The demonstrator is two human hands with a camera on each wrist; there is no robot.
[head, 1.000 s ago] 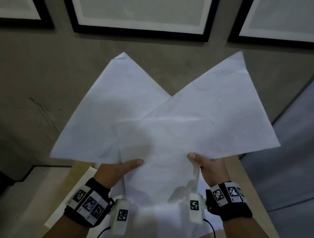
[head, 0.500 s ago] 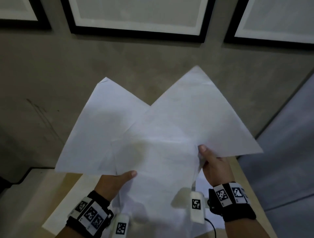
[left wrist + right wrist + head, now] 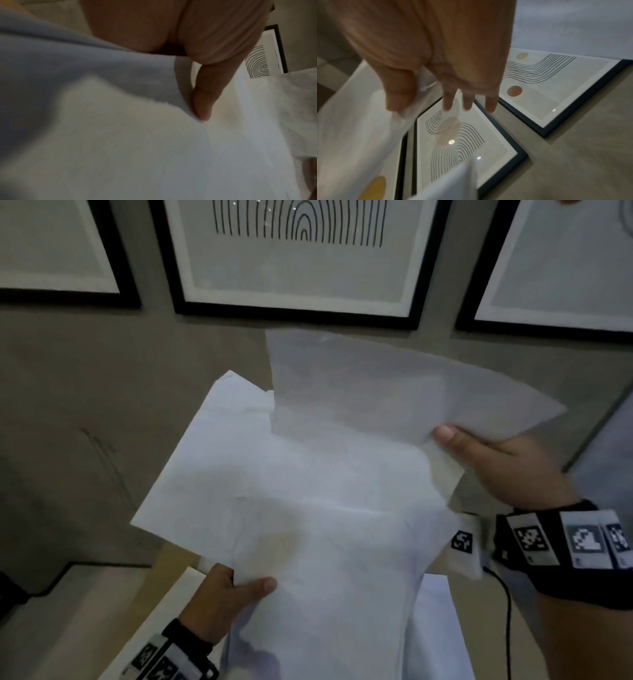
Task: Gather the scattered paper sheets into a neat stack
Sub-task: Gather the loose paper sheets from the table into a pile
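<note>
A fan of white paper sheets [image 3: 308, 508] is held up in the air in front of a wall. Its lower left edge is pinched by the left hand [image 3: 219, 601], the thumb laid on top. One greyer sheet [image 3: 376, 392], raised above the rest, is pinched at its lower corner by the right hand [image 3: 507, 470]; the motion blur leaves the finger positions uncertain. Another sheet [image 3: 438, 628] lies on the wooden worktop [image 3: 527, 645] below. Framed line prints [image 3: 294, 258] are hung on the wall.
</note>
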